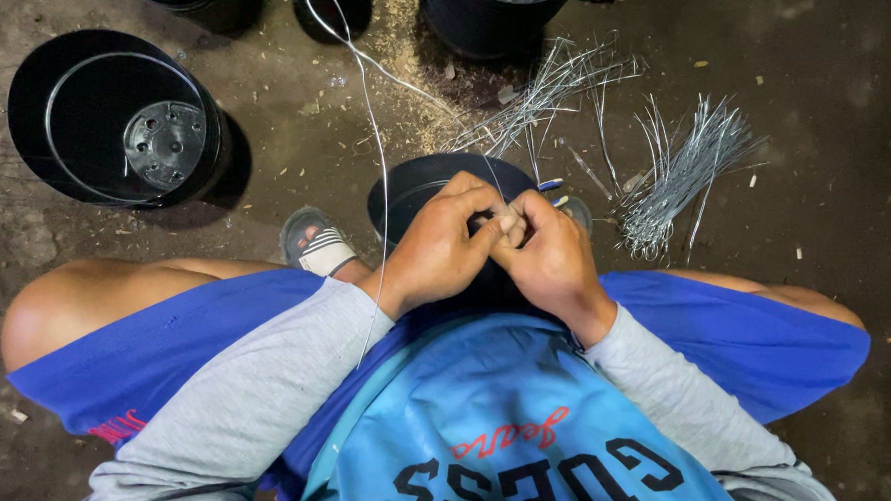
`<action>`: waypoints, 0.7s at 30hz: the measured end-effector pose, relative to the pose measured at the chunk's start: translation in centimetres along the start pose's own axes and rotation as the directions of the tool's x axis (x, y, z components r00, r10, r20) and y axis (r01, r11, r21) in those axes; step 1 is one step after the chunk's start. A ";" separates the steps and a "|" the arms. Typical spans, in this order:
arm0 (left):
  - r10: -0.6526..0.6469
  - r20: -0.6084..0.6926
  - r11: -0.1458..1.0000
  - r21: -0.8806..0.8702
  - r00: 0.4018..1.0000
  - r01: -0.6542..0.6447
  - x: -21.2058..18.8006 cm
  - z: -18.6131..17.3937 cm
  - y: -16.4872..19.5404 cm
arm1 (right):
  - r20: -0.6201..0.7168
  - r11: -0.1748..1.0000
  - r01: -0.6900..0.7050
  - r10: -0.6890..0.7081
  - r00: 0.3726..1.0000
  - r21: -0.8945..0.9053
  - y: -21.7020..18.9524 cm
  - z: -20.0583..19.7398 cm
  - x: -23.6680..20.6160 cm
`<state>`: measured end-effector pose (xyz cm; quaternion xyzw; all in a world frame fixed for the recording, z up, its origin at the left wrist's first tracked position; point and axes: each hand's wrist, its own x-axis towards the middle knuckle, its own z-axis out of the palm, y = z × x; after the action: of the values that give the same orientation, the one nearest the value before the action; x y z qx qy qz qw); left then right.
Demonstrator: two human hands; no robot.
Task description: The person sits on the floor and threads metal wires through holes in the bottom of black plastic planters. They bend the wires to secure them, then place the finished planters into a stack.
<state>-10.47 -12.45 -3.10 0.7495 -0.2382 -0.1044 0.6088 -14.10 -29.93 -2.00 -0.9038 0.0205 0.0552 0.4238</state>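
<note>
The person squats on a dirt floor (839,83), knees spread, looking down at both hands, which meet over a black pot (415,187) standing between the feet. The left hand (443,249) is curled, its fingers (483,201) bent over the pot's rim and pinching a thin wire (375,133). The right hand (551,256) is closed too, its fingertips pressed against those of the left at the same spot on the rim. The two hands touch; what exactly lies between the fingertips is hidden by them.

The wire runs from the hands upward across the floor in a long curve toward the top edge of the view, and a loose end hangs down over the person's left sleeve.

To the right of the pot a bundle of cut wires (678,175) lies on the floor, and a looser scatter of wires (549,91) lies just above the pot. A second pot (109,115) stands well apart at upper left, its holed bottom showing. More pots (485,13) stand along the top edge. A sandal (317,248) shows beside the pot.
</note>
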 end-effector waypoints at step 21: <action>-0.177 0.202 0.938 -0.263 0.963 0.227 0.6 -2.5 0.0 | 0.276 0.918 0.369 -0.396 0.876 0.144 1.6 -3.7 0.4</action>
<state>-8.88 -10.58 -2.45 0.6626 -0.1950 -0.2653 0.6727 -13.52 -33.84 -0.91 -0.8517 -0.2206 0.1055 0.4634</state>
